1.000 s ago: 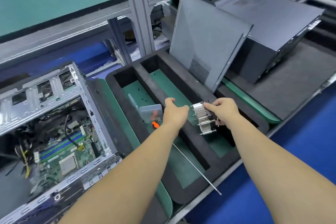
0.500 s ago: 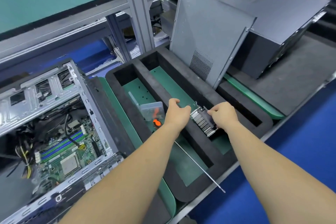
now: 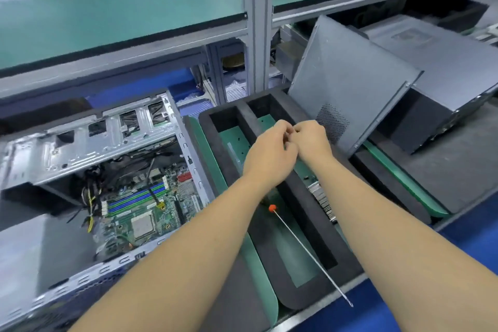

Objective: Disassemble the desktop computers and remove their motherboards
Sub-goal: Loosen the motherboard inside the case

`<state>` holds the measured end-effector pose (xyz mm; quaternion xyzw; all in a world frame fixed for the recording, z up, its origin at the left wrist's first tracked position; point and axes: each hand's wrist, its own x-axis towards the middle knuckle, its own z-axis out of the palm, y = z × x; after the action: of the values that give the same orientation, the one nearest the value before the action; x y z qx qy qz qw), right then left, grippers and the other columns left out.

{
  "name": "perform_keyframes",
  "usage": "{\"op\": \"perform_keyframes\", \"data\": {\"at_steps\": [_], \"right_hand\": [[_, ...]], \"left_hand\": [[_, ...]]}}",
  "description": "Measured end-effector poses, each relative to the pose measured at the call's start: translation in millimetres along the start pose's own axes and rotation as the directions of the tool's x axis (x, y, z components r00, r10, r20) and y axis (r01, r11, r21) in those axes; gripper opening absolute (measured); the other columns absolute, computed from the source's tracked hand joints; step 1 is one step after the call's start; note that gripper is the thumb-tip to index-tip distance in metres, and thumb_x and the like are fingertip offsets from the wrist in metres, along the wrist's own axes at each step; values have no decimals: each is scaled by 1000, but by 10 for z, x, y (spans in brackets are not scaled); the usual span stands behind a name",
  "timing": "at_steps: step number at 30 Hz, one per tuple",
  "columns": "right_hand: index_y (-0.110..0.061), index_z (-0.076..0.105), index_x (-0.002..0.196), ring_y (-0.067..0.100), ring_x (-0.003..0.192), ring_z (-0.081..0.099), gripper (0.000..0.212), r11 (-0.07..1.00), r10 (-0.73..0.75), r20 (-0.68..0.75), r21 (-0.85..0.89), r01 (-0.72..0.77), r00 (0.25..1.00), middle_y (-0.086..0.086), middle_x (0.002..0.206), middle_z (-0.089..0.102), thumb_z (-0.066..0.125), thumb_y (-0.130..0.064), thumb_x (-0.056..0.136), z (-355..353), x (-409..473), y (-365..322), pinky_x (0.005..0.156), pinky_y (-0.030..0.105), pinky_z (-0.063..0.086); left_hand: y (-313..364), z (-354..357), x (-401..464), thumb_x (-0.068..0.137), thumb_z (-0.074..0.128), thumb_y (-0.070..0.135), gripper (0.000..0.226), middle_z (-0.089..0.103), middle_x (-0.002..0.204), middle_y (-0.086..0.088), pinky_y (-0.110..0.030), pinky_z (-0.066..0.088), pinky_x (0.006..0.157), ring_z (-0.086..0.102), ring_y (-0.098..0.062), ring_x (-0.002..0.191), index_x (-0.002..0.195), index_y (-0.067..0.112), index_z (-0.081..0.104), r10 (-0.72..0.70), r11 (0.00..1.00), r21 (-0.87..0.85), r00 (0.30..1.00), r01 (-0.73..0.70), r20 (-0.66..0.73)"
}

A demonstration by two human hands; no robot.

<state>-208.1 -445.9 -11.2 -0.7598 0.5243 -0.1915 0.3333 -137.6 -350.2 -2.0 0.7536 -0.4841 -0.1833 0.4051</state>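
Left hand (image 3: 269, 158) and right hand (image 3: 312, 140) meet over the foam tray (image 3: 304, 213), fingers curled, perhaps pinching something unseen; heatsink (image 3: 322, 201) lies parked in its right-hand slot; motherboard (image 3: 142, 213) remains inside the open case (image 3: 89, 140) toward the table's left edge.

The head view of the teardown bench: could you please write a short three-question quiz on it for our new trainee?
1. True or false: the heatsink lies in the foam tray, in the right compartment.
2. Which part is still mounted in the open case? A) motherboard B) a monitor C) a keyboard
3. Fill in: the side panel leans against the closed ____.

Key:
1. True. It lies there apart from both hands; the left hand and right hand meet above the tray.
2. A.
3. Computer.
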Motion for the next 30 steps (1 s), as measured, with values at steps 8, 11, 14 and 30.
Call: {"op": "perform_keyframes", "data": {"at_steps": [8, 11, 14, 30], "right_hand": [[-25, 71, 83, 15, 74, 60, 24, 834, -543, 337, 111, 540, 769, -1, 81, 70, 50, -18, 92, 1023, -530, -1523, 66, 33, 47], [-20, 70, 116, 25, 85, 63, 29, 739, -562, 499, -55, 671, 660, 8, 103, 71, 49, -20, 95, 1449, -703, -1712, 76, 37, 53], [-14, 67, 124, 22, 77, 61, 33, 676, -492, 658, -125, 726, 571, 12, 113, 69, 45, -13, 99, 1783, -805, -1774, 72, 34, 52], [-19, 44, 96, 31, 74, 58, 16, 446, -412, 678, -433, 783, 609, 8, 92, 60, 58, -15, 91, 2110, -869, -1520, 65, 40, 54]], "left_hand": [[-898, -1861, -468, 91, 49, 22, 11, 66, 88, -4, -43, 50, 69, 59, -30, 80, 100, 21, 55, -7, 906, 412, 979, 92, -203], [-1434, -2268, -855, 91, 51, 24, 14, 69, 100, -5, -38, 51, 76, 61, -29, 89, 101, 23, 61, -273, 782, 548, 954, 297, -128], [-1808, -2348, -1172, 91, 49, 24, 13, 67, 109, -3, -32, 46, 72, 62, -27, 93, 98, 29, 59, -456, 650, 672, 889, 355, -29], [-2265, -2009, -1174, 85, 63, 11, 10, 65, 101, -9, -44, 56, 86, 62, -28, 93, 91, 15, 56, -653, 678, 617, 713, 400, 255]]}}
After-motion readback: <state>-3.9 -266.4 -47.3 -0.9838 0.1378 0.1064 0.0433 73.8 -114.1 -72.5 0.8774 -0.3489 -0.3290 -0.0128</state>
